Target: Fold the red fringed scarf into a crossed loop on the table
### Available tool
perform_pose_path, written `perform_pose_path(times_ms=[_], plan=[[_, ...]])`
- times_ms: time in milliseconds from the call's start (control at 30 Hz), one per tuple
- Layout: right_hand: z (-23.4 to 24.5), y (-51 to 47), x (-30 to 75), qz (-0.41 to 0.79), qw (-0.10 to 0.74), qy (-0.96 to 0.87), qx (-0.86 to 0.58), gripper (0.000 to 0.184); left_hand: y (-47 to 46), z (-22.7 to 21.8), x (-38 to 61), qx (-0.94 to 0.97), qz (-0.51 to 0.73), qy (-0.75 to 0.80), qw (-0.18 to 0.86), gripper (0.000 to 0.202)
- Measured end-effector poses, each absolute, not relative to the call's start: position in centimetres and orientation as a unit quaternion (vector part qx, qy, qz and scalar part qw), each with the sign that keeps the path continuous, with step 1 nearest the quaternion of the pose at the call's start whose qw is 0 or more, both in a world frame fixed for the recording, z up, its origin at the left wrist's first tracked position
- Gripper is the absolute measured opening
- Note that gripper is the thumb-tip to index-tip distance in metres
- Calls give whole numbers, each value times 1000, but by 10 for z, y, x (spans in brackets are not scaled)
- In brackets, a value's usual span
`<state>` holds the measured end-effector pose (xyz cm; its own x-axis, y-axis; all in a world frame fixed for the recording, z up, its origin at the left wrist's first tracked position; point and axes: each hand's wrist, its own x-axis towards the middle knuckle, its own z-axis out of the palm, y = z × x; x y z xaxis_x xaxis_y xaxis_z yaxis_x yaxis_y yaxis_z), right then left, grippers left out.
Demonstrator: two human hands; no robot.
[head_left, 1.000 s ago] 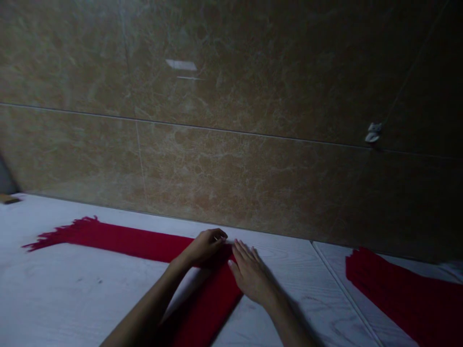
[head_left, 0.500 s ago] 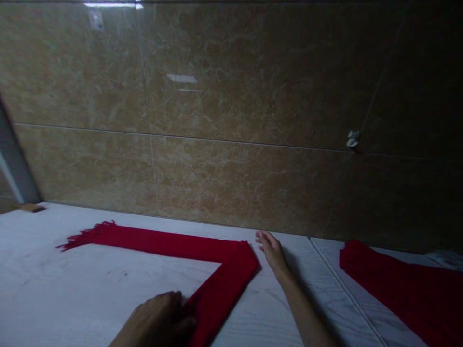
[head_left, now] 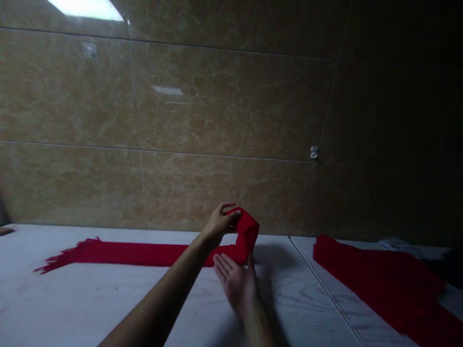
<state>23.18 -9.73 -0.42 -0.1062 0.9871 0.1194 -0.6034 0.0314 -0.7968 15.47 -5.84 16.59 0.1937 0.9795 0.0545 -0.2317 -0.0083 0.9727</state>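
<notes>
A red scarf (head_left: 133,253) with a fringed left end lies straight along the white table. Its right part is lifted and curls back over to the left. My left hand (head_left: 221,222) grips this raised part from above, thumb on the cloth and fingers behind it. Just below, my right hand (head_left: 237,284) rests against the bend of the scarf with palm facing up. Its fingers are stretched out flat and the thumb stands apart at the right side of the cloth.
More red cloth (head_left: 376,274) lies in a pile on the right, past a seam (head_left: 318,279) in the white tabletop (head_left: 90,299). A pale crumpled item (head_left: 400,246) sits behind it. A brown tiled wall (head_left: 217,120) rises along the table's back edge.
The slanting part of the scarf has been raised off the table and folded up and leftward. My left hand went forward with it. My right hand moved left to the bend. The view tilted upward.
</notes>
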Motion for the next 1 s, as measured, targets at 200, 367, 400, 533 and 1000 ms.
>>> perform_pose_path(times_ms=[200, 367, 400, 533, 1000], plan=[[-23, -46, 240, 563, 705, -323, -285, 106, -69, 149, 133, 508, 487, 399, 588, 46], [-32, -40, 261, 535, 675, -382, -336, 101, -81, 90, 79, 502, 460, 444, 583, 77], [-33, -41, 262, 534, 678, -370, -344, 99, -84, 75, 68, 502, 451, 465, 573, 82], [-31, -44, 254, 556, 695, -313, -332, 95, -94, 24, 33, 495, 409, 534, 550, 86], [-23, -49, 248, 582, 672, -315, -333, 94, -111, 6, -5, 528, 381, 544, 530, 90]])
